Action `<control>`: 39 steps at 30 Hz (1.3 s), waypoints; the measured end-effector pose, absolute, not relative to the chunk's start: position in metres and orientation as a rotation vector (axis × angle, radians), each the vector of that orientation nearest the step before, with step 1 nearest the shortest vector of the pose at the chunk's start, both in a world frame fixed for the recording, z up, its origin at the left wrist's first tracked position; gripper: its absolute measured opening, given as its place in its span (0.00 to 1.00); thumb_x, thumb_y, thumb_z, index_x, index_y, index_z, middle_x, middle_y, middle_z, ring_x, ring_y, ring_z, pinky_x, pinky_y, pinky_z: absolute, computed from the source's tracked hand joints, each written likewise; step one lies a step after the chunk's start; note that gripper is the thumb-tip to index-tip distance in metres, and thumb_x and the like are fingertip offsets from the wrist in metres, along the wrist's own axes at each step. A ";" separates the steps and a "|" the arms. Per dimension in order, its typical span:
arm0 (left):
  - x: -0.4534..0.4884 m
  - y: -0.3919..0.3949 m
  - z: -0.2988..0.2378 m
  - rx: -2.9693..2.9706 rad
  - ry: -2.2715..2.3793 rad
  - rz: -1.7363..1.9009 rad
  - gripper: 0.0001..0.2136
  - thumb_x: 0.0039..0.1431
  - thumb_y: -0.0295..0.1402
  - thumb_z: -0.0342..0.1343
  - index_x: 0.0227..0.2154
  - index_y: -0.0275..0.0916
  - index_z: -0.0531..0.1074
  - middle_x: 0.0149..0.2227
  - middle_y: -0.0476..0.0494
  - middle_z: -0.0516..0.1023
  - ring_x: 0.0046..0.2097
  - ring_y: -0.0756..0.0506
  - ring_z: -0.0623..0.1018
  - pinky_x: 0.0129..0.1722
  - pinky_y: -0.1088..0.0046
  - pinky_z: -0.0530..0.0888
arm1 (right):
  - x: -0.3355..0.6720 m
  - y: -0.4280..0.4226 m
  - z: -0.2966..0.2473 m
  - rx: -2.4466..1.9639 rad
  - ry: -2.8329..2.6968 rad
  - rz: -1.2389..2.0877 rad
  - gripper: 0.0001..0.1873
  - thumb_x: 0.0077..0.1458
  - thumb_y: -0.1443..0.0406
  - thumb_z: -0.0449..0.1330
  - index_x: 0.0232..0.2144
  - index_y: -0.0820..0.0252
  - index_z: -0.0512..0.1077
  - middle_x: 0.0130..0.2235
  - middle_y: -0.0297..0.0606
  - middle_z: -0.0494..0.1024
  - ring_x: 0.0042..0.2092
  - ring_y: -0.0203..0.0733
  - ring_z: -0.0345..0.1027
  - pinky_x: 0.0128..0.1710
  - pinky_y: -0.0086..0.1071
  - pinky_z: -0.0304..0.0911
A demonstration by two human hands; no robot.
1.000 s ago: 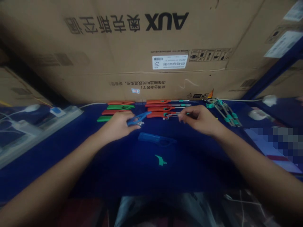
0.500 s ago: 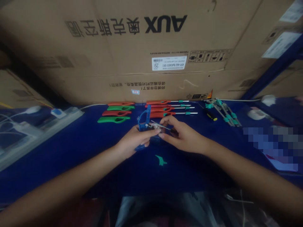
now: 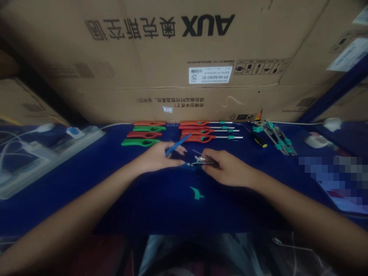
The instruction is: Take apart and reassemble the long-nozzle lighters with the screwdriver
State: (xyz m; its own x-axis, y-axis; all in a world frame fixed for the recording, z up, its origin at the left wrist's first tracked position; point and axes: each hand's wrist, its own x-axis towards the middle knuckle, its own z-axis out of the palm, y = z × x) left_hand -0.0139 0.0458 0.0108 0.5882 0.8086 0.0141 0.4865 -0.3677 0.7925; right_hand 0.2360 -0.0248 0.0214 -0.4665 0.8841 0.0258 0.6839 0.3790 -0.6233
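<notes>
My left hand [image 3: 156, 156] is closed around a blue plastic lighter-handle shell [image 3: 178, 145], whose long edge slants up past the fingers. Just beyond my left thumb, a low blue part [image 3: 188, 165] shows in blur; I cannot tell whether it belongs to the same shell. My right hand [image 3: 224, 165] pinches a small silvery metal lighter part [image 3: 204, 160] with a thin pale wire running left toward the blue part. Its far end is hidden in my palm. On the table in front of both hands lies a small green trigger-shaped piece [image 3: 197, 193].
Red and green handle shells [image 3: 142, 142] lie at the back left, beside red lighters with metal rods [image 3: 201, 138]. A black-yellow screwdriver [image 3: 258, 141] and several rods with green pieces [image 3: 277, 140] lie right. A power strip [image 3: 57, 161] borders the left; a large carton [image 3: 138, 69] stands behind.
My left hand has turned the blue shell from upright to slanting. My right hand has drawn slightly away with the metal part, widening the space between the hands. The camera view has shifted slightly.
</notes>
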 end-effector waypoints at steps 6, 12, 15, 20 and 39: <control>-0.001 0.034 -0.001 2.442 0.805 0.467 0.12 0.53 0.39 0.67 0.36 0.38 0.76 0.37 0.46 0.79 0.39 0.44 0.78 0.40 0.71 0.71 | 0.219 -0.043 0.017 -1.197 -2.692 0.726 0.29 0.49 0.43 0.66 0.44 0.56 0.69 0.35 0.35 0.79 0.35 0.43 0.72 0.30 0.30 0.54; 0.000 0.032 0.001 2.546 0.819 0.404 0.09 0.55 0.37 0.65 0.35 0.39 0.74 0.36 0.48 0.75 0.38 0.46 0.77 0.37 0.73 0.69 | 0.215 -0.045 0.016 -1.189 -2.854 0.625 0.15 0.61 0.51 0.59 0.36 0.56 0.72 0.34 0.36 0.80 0.33 0.40 0.73 0.29 0.30 0.51; -0.008 0.040 0.004 2.575 0.872 0.364 0.13 0.55 0.41 0.66 0.37 0.39 0.75 0.37 0.47 0.76 0.39 0.44 0.77 0.39 0.71 0.69 | 0.223 -0.039 0.019 -1.267 -2.850 0.479 0.10 0.63 0.58 0.57 0.35 0.58 0.71 0.33 0.36 0.79 0.32 0.39 0.72 0.29 0.30 0.50; -0.019 0.050 0.005 2.589 0.919 0.373 0.15 0.54 0.44 0.65 0.37 0.39 0.75 0.37 0.45 0.77 0.41 0.42 0.76 0.42 0.68 0.69 | 0.233 -0.032 0.022 -1.307 -2.784 0.414 0.19 0.63 0.48 0.54 0.39 0.58 0.68 0.30 0.37 0.76 0.30 0.41 0.69 0.27 0.31 0.47; -0.024 0.043 0.006 2.620 0.829 0.303 0.26 0.57 0.36 0.60 0.59 0.39 0.65 0.52 0.39 0.69 0.54 0.39 0.72 0.56 0.64 0.69 | 0.265 -0.009 0.034 -1.293 -2.683 0.557 0.07 0.53 0.61 0.59 0.34 0.56 0.68 0.26 0.30 0.71 0.26 0.35 0.61 0.28 0.28 0.49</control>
